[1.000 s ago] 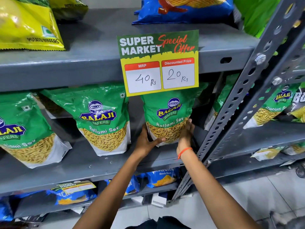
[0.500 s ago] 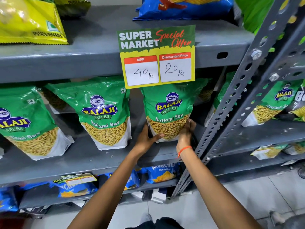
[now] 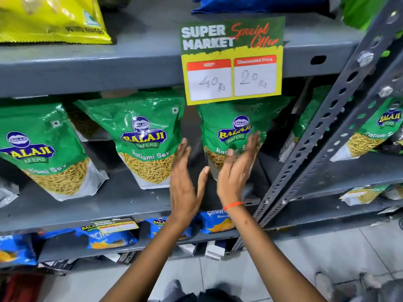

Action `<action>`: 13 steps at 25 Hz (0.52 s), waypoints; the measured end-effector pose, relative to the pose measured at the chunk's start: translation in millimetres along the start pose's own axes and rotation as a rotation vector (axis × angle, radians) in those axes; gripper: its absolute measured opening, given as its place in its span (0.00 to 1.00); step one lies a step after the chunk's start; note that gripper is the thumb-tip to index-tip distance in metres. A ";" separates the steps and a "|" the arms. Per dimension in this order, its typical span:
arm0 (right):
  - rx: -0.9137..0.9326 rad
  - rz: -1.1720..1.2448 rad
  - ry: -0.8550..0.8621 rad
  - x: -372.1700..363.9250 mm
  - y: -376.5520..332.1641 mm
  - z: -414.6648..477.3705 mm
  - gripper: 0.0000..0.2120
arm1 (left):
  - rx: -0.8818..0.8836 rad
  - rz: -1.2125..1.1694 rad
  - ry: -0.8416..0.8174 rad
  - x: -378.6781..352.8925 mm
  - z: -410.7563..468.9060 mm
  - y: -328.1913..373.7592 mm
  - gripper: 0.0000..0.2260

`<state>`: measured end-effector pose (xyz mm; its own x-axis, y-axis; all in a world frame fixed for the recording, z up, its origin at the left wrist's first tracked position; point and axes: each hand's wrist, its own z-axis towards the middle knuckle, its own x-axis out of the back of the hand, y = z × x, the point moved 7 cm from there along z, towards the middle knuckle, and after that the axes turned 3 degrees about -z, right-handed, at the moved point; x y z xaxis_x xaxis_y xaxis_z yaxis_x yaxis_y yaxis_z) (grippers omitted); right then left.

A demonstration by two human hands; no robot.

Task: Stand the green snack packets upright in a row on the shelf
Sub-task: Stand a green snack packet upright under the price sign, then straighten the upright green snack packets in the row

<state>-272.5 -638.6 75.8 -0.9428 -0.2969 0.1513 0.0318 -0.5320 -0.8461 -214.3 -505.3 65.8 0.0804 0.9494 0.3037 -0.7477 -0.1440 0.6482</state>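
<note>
Three green Balaji Ratlami Sev packets stand on the grey middle shelf: a left packet, a middle packet and a right packet under the price card. My left hand is open, flat, just left of the right packet and clear of it. My right hand, with an orange wrist band, is open in front of that packet's lower half, blurred, holding nothing. More green packets lie behind the row, partly hidden.
A special-offer price card hangs from the upper shelf edge. A slotted metal upright rises at the right, with another green packet beyond it. Yellow bag above; blue packets on the shelf below.
Both hands have let go of the right packet and drawn back with fingers spread. The packet stays standing. The camera has shifted closer.
</note>
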 end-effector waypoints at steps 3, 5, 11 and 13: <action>0.237 -0.015 -0.098 -38.1 -29.9 -27.6 0.23 | -0.005 0.119 0.110 52.3 8.1 -22.0 0.30; 0.271 0.002 -0.131 -68.8 -37.6 -45.2 0.21 | 0.098 0.165 0.125 88.5 11.6 -55.9 0.37; -0.424 0.249 -0.118 -141.4 24.2 -79.2 0.18 | 0.675 -0.334 -0.200 88.0 9.6 -163.2 0.34; -0.694 0.444 -0.124 -157.5 42.2 -87.2 0.17 | 0.758 -0.414 -0.316 80.3 8.4 -177.5 0.28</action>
<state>-151.5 -545.2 -28.3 -0.8463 -0.4705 -0.2498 0.1420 0.2527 -0.9571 -69.6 -405.8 -19.0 0.5051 0.8616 0.0501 0.0041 -0.0604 0.9982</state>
